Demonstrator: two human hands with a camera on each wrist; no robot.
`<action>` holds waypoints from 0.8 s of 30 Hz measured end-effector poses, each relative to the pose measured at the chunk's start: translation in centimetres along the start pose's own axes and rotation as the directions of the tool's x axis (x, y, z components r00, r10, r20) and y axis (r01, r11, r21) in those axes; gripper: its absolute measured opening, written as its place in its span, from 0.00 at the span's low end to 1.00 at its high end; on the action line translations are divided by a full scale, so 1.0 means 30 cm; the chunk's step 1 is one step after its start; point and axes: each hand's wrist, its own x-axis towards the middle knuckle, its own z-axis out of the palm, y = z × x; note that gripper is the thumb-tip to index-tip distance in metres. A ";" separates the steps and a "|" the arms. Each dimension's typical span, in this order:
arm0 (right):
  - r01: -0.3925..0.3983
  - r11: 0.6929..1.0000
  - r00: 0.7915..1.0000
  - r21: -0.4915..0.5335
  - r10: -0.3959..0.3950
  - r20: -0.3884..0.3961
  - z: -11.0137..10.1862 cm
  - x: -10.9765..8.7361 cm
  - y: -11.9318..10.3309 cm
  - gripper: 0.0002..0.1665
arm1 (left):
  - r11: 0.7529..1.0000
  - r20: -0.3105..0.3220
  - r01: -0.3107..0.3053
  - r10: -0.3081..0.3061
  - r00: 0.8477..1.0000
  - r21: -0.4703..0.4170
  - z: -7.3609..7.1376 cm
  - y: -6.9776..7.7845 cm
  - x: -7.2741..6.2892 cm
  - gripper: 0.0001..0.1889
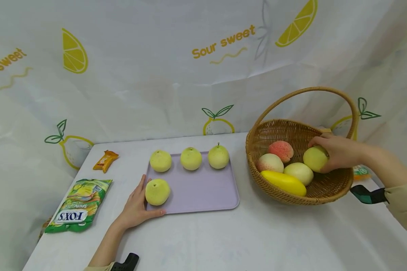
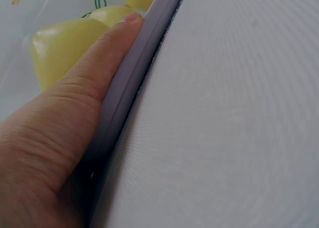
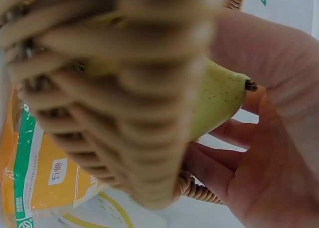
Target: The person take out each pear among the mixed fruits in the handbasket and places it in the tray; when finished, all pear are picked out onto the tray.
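Note:
My right hand [image 1: 339, 152] is inside the wicker basket [image 1: 325, 197], its fingers and thumb holding a yellow-green pear [image 1: 315, 159]. The right wrist view shows this pear [image 3: 219, 98] with speckled skin and a dark stem, partly hidden by the basket's wall. My left hand [image 1: 137, 207] rests against the near left corner of the lilac tray [image 1: 200, 192]. Its thumb [image 2: 107, 54] lies straight along the front rim, and its fingers extend along the left side. On the tray sit several yellow-green round fruits [image 1: 157, 192], one close beside the left hand.
Beside the held pear, the basket contains a red peach [image 1: 280, 151], a pale peach [image 1: 270, 164], a pale yellow fruit [image 1: 299, 174] and a yellow mango-like fruit [image 1: 285, 183]. A green snack bag [image 1: 79, 205] and small orange packet [image 1: 106, 161] lie left. An orange-green package [image 3: 55, 168] is behind the basket.

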 end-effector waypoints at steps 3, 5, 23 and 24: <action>0.007 1.000 1.000 0.006 -0.007 -0.016 -0.003 -0.003 -0.005 0.43 | 1.000 -0.002 0.000 0.000 1.000 -0.002 0.002 -0.001 0.001 0.61; 0.010 1.000 1.000 0.017 -0.010 -0.028 -0.005 -0.006 -0.009 0.44 | 1.000 -0.003 0.001 -0.001 1.000 0.000 0.003 -0.002 0.002 0.61; 0.019 0.995 0.986 0.098 -0.003 -0.169 -0.006 -0.051 -0.048 0.43 | 1.000 -0.004 0.003 -0.003 1.000 -0.004 0.000 0.002 -0.001 0.61; 0.016 0.994 0.985 0.107 0.003 -0.173 -0.006 -0.054 -0.052 0.44 | 1.000 -0.004 0.005 -0.005 1.000 -0.005 0.000 0.003 -0.001 0.61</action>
